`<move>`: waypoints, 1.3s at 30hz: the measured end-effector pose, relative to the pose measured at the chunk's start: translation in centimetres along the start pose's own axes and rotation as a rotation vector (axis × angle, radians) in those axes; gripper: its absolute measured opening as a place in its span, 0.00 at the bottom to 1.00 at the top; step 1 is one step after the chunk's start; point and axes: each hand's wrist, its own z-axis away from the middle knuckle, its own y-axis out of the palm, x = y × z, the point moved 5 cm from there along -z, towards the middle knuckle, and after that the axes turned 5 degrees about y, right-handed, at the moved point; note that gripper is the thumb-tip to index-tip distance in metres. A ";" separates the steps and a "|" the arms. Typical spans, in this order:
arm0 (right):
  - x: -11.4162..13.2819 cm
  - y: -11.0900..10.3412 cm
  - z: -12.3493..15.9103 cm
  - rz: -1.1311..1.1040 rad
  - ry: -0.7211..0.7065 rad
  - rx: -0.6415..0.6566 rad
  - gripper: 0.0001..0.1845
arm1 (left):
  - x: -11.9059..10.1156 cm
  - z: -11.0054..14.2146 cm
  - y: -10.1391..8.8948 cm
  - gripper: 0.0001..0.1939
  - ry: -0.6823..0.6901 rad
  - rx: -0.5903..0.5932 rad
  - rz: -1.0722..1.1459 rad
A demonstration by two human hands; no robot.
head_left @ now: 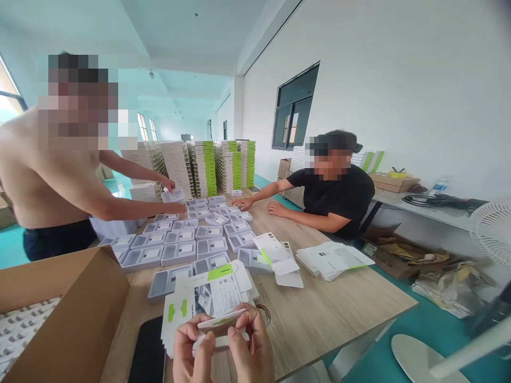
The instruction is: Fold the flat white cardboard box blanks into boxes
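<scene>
Both my hands are at the bottom edge of the view, closed on one small white packaging box with a green stripe (221, 323). My left hand (194, 354) pinches its left end, my right hand (249, 346) grips the right end from above. Just beyond them lies a stack of flat, unfolded white-and-green box sleeves (211, 292) on the wooden table (319, 314). Rows of grey plastic trays (187, 242) cover the table's middle.
An open cardboard carton (75, 314) stands at the left, a dark phone (149, 351) beside it. More flat sleeves (333, 259) lie to the right. A shirtless person (59, 197) and a seated person in black (339, 194) reach over the trays. Tall box stacks (207, 165) stand behind. A fan (493, 231) is at right.
</scene>
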 end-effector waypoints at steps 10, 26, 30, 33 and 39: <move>0.6 0.5 0.4 -0.009 0.022 0.035 0.23 | 1.9 -3.4 -2.2 0.25 -0.254 0.117 0.078; -0.7 0.2 -0.7 -0.054 0.067 -0.010 0.26 | 3.0 -4.0 -3.3 0.25 -0.220 0.170 0.049; -1.1 0.0 -1.6 -0.024 0.053 0.061 0.24 | 3.2 -4.7 -3.8 0.28 -0.189 0.130 -0.033; -1.4 -0.4 -2.1 -0.025 0.070 0.099 0.24 | 2.7 -4.4 -3.1 0.29 -0.192 0.214 -0.063; -1.6 -0.6 -0.5 0.093 0.079 0.118 0.26 | 2.3 -3.7 -3.4 0.31 -0.138 0.254 -0.252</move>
